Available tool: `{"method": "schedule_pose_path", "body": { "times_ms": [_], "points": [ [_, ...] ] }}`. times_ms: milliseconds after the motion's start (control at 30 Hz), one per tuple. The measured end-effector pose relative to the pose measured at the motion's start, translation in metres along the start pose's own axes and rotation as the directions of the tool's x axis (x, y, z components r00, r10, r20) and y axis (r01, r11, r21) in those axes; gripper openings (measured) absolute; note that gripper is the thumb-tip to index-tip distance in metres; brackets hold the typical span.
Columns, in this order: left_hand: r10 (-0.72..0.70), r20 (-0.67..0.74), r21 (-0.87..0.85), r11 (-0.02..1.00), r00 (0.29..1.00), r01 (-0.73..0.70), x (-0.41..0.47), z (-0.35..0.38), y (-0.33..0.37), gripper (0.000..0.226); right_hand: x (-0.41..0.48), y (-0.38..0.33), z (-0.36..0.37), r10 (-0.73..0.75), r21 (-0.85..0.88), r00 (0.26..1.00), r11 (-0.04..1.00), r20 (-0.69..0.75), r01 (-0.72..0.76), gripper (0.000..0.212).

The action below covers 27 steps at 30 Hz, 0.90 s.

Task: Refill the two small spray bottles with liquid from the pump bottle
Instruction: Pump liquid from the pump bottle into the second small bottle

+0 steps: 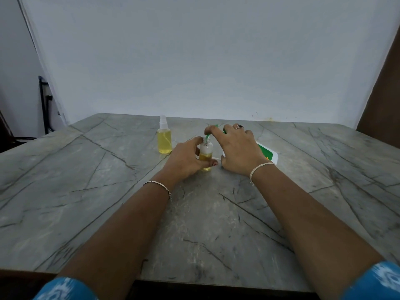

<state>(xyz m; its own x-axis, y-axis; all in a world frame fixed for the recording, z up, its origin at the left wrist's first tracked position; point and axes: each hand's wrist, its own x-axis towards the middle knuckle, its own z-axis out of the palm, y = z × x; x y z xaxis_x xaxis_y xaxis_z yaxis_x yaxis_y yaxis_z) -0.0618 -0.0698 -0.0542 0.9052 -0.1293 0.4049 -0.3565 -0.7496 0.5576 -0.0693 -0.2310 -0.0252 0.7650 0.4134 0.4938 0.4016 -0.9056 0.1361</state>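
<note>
- Both hands work at the middle of the grey marbled surface (91, 191): my left hand (186, 160) is wrapped around an uncapped small spray bottle (205, 155), standing upright and partly filled with yellow liquid.
- My right hand (238, 148) lies over the white-and-green pump bottle (267, 152), fingers pressing on its top; the green spout (208, 136) reaches down to the small bottle's open neck.
- A second spray bottle (165, 138), capped with its white sprayer, stands upright just to the left and farther back, mostly full of yellow liquid.
</note>
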Motion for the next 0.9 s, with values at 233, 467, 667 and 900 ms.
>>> {"method": "schedule_pose_path", "body": {
  "times_ms": [233, 467, 667, 900],
  "points": [
    [-0.007, -0.005, -0.018, 1.0, 1.0, 0.007, -0.0007, -0.0001, -0.0003, 0.068, 0.0003, 0.001, 0.0033, 0.0, -0.016, 1.0, 1.0, -0.013, 0.0, 0.076],
    [-0.012, -0.001, -0.013, 1.0, 1.0, 0.012, 0.0015, 0.0009, -0.0022, 0.072, -0.0003, 0.0023, 0.0053, 0.001, -0.026, 1.0, 1.0, -0.018, -0.002, 0.079],
    [-0.018, 0.005, -0.012, 1.0, 1.0, 0.018, 0.0026, 0.0018, -0.0024, 0.071, 0.0023, -0.001, 0.0069, 0.013, -0.03, 0.999, 0.999, -0.038, -0.014, 0.074],
    [-0.011, -0.006, -0.029, 1.0, 1.0, 0.011, 0.0008, 0.0006, -0.0014, 0.065, -0.0014, 0.0027, 0.0052, -0.001, -0.029, 1.0, 1.0, -0.018, 0.0, 0.086]
  ]
}}
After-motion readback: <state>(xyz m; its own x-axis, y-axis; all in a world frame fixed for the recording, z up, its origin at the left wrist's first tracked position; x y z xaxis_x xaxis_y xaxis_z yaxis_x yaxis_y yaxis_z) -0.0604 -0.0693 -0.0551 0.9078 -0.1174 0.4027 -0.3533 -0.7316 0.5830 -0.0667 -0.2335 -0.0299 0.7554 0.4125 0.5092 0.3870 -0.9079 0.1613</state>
